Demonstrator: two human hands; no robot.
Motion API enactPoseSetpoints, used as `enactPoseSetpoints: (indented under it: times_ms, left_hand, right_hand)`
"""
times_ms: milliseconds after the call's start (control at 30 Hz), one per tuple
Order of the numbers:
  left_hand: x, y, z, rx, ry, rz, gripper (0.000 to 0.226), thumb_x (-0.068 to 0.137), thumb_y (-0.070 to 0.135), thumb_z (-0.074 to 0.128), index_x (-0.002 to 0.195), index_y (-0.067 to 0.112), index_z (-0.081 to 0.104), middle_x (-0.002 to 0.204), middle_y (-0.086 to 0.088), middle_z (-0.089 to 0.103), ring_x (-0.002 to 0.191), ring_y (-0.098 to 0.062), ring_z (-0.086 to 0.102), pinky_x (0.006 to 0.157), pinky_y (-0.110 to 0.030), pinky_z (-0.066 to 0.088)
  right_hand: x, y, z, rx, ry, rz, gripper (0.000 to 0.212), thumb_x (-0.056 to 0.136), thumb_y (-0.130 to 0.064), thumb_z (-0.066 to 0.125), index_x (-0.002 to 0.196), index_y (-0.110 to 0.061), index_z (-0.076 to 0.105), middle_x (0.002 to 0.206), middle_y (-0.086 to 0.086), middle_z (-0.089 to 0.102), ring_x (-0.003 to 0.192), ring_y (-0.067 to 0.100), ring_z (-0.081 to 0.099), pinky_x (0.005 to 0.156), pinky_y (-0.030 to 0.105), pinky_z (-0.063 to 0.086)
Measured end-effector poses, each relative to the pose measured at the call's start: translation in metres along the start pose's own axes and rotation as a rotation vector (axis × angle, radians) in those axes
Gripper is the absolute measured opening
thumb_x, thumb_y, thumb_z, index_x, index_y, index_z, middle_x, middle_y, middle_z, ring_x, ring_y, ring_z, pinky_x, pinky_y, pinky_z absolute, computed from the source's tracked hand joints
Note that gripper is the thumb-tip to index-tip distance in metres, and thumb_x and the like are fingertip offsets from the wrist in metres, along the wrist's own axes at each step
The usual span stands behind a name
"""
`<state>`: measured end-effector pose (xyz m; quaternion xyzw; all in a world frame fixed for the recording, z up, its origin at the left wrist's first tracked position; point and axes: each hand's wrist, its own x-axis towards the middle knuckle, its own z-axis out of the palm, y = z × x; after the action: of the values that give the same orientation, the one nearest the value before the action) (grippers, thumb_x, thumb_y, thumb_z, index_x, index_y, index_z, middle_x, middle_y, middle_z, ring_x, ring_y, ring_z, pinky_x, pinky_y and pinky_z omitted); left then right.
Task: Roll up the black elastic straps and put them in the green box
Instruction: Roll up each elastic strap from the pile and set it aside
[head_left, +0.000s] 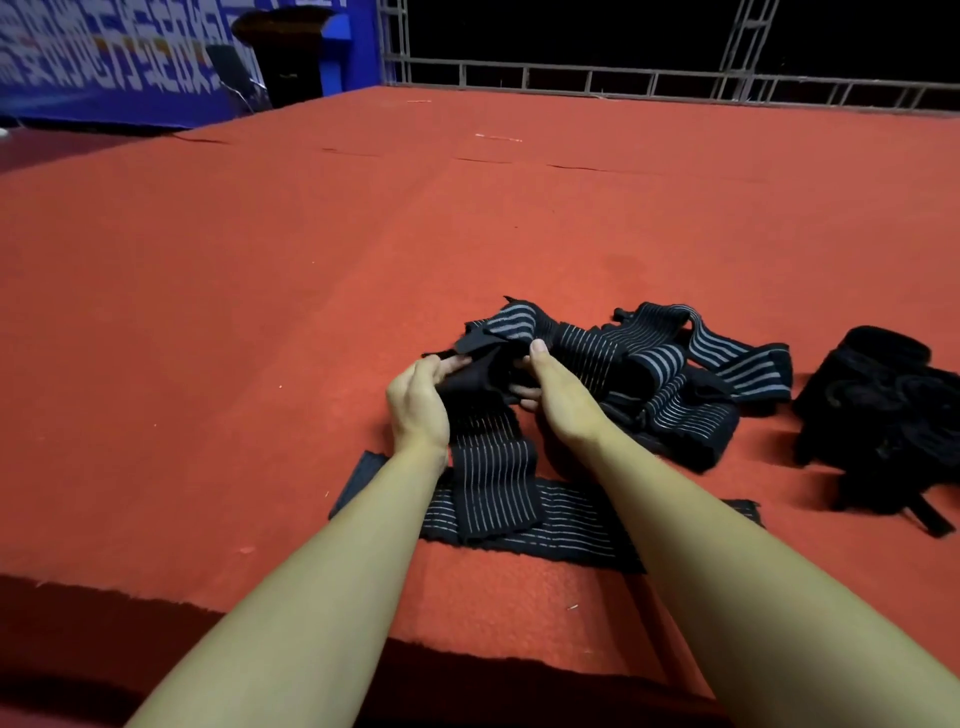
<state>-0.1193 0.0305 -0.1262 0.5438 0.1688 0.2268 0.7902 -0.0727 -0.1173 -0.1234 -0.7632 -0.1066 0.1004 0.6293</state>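
Between our two hands, on the red carpet (260, 312), we hold one black elastic strap (491, 467). Our left hand (418, 402) pinches its edge with curled fingers, and our right hand (558, 395) grips the bunched end from the other side, thumb up; probably we hold it so to begin a tight roll. This strap is black with thin pale lines, and its free part runs toward us and lies across another flat strap (571, 525). Just beyond the strap is a tangled pile of straps (691, 379), and further right a dark bundle (883, 415). We see no green box.
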Motion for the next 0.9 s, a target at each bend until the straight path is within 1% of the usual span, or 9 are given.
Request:
enactPoseSetpoints:
  times_ms: [67, 167, 267, 333, 400, 467, 567, 700, 900]
  left_hand:
    - [-0.002, -0.002, -0.001, 0.147, -0.086, 0.039, 0.037, 0.086, 0.031, 0.052, 0.067, 0.018, 0.081, 0.086, -0.011, 0.079, 0.090, -0.033, 0.072, 0.089, -0.050, 0.056]
    - [-0.002, -0.004, -0.001, 0.355, -0.155, 0.117, 0.041, 0.098, 0.033, 0.063, 0.063, 0.014, 0.075, 0.071, -0.004, 0.076, 0.063, -0.017, 0.061, 0.070, -0.032, 0.051]
    - [-0.003, -0.005, 0.004, 0.396, -0.188, 0.155, 0.029, 0.098, 0.031, 0.068, 0.084, 0.005, 0.064, 0.066, 0.001, 0.075, 0.040, -0.003, 0.038, 0.045, -0.021, 0.034]
    - [0.001, -0.007, 0.003, 0.370, -0.182, 0.153, 0.022, 0.096, 0.031, 0.071, 0.093, 0.012, 0.060, 0.063, 0.002, 0.071, 0.042, -0.006, 0.038, 0.045, -0.022, 0.032]
    - [0.003, -0.009, 0.002, 0.365, -0.163, 0.162, 0.021, 0.093, 0.031, 0.074, 0.103, 0.020, 0.060, 0.059, 0.006, 0.063, 0.050, -0.011, 0.044, 0.054, -0.026, 0.040]
    - [0.005, -0.011, 0.002, 0.375, -0.152, 0.171, 0.034, 0.090, 0.031, 0.078, 0.118, 0.029, 0.059, 0.060, 0.007, 0.052, 0.055, -0.009, 0.048, 0.063, -0.026, 0.048]
    - [0.006, -0.010, 0.002, 0.368, -0.185, 0.166, 0.045, 0.089, 0.031, 0.079, 0.131, 0.034, 0.061, 0.065, 0.003, 0.045, 0.058, -0.008, 0.046, 0.062, -0.019, 0.046]
    - [0.007, -0.013, 0.001, 0.437, -0.159, 0.186, 0.018, 0.087, 0.040, 0.080, 0.100, 0.028, 0.075, 0.078, 0.000, 0.063, 0.068, -0.007, 0.057, 0.068, -0.027, 0.051]
    - [0.013, -0.015, 0.002, 0.412, 0.052, 0.146, 0.029, 0.093, 0.051, 0.069, 0.081, 0.024, 0.070, 0.073, 0.000, 0.056, 0.064, -0.014, 0.051, 0.061, -0.036, 0.045]
  right_hand:
    - [-0.002, -0.002, 0.000, -0.005, 0.009, -0.018, 0.056, 0.103, -0.067, 0.031, 0.124, -0.023, 0.060, 0.129, -0.003, 0.063, 0.122, 0.017, 0.061, 0.110, 0.044, 0.047]
    - [-0.002, -0.002, -0.006, 0.012, -0.046, 0.018, 0.066, 0.089, -0.084, 0.040, 0.120, -0.033, 0.068, 0.121, -0.006, 0.071, 0.116, 0.015, 0.065, 0.102, 0.040, 0.049]
    - [-0.002, 0.000, -0.013, -0.088, -0.006, -0.027, 0.042, 0.090, -0.069, 0.060, 0.100, -0.032, 0.076, 0.097, -0.013, 0.075, 0.094, 0.007, 0.067, 0.091, 0.034, 0.051]
    - [-0.001, 0.005, -0.014, -0.161, -0.005, -0.053, 0.033, 0.090, -0.057, 0.070, 0.103, -0.028, 0.077, 0.099, -0.014, 0.076, 0.094, 0.001, 0.068, 0.091, 0.027, 0.050]
    - [-0.002, 0.007, -0.012, -0.218, -0.011, -0.074, 0.047, 0.084, -0.058, 0.076, 0.116, -0.024, 0.074, 0.113, -0.012, 0.075, 0.106, 0.000, 0.067, 0.097, 0.025, 0.050]
    - [-0.001, 0.009, -0.012, -0.230, 0.005, -0.074, 0.059, 0.080, -0.059, 0.079, 0.123, -0.020, 0.071, 0.118, -0.012, 0.072, 0.109, 0.001, 0.067, 0.096, 0.020, 0.051]
    - [0.000, 0.011, -0.014, -0.191, 0.023, -0.059, 0.050, 0.083, -0.042, 0.084, 0.123, -0.016, 0.070, 0.114, -0.012, 0.071, 0.101, -0.001, 0.067, 0.088, 0.013, 0.052]
    - [0.001, 0.015, -0.018, -0.029, 0.027, -0.051, 0.051, 0.079, -0.022, 0.089, 0.125, -0.011, 0.070, 0.118, 0.000, 0.074, 0.105, 0.010, 0.071, 0.095, 0.028, 0.056]
    - [-0.004, 0.016, -0.019, -0.017, 0.032, -0.125, 0.016, 0.085, -0.014, 0.083, 0.100, -0.017, 0.079, 0.099, -0.003, 0.077, 0.096, 0.008, 0.072, 0.091, 0.023, 0.055]
